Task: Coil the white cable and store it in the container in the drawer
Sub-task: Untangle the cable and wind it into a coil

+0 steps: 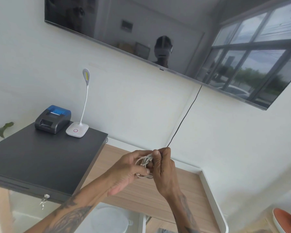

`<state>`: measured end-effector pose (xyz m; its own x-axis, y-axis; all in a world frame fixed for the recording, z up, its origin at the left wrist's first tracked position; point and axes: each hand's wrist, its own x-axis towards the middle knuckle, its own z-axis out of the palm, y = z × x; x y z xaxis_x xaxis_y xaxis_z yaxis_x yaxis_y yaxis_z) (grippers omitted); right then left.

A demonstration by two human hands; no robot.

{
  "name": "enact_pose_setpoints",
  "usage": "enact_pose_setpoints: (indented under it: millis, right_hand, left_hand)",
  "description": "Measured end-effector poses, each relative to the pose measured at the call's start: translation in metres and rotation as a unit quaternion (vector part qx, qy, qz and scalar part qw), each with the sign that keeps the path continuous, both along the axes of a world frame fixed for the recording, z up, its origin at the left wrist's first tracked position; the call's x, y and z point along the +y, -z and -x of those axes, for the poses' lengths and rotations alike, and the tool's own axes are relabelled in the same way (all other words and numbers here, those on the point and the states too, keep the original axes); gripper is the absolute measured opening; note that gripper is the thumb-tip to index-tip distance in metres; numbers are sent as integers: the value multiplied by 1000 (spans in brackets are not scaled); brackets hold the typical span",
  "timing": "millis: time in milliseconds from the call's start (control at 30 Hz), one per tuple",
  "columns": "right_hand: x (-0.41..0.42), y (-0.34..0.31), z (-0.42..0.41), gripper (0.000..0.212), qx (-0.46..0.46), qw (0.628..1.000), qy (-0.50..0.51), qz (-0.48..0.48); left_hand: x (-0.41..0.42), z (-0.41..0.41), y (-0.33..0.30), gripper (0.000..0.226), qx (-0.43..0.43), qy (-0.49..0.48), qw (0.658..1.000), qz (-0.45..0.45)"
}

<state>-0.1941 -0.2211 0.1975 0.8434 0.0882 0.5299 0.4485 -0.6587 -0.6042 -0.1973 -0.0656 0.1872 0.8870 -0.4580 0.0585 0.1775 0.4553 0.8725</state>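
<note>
Both hands pinch the white cable [144,161] bundle, left hand [124,170] at 9 o'clock, right hand [164,169] at 3; loosen either and I'd bet those loops spring apart.

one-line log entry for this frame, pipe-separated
phase: coiling | white cable: bundled in loops, held above the wooden counter | left hand: grip on coil | right hand: grip on coil | drawer container: not in view

Most of the white cable [144,163] is hidden between the left hand [126,172] and right hand [165,172]; its ends cannot be seen. The wall screen [158,31] is cut off by the top edge. No drawer or container can be made out.
</note>
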Motion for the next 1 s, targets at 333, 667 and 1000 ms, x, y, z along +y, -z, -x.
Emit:
enact_pose_setpoints:
  millis: [333, 667, 1000]
  right_hand:
    - [-3, -4, -3, 29, 14, 994, -43, -100]
    - [15, 28, -9, 25, 61, 973, -65, -211]
    - [31, 71, -20, 20, 187, 942, -39, -276]
  left_hand:
    - [5, -7, 18, 34, -55, -51, 997, 8]
    - [-1, -14, 48, 37, 31, -172, 984, 8]
    - [17, -16, 69, 26, -24, -152, 979, -134]
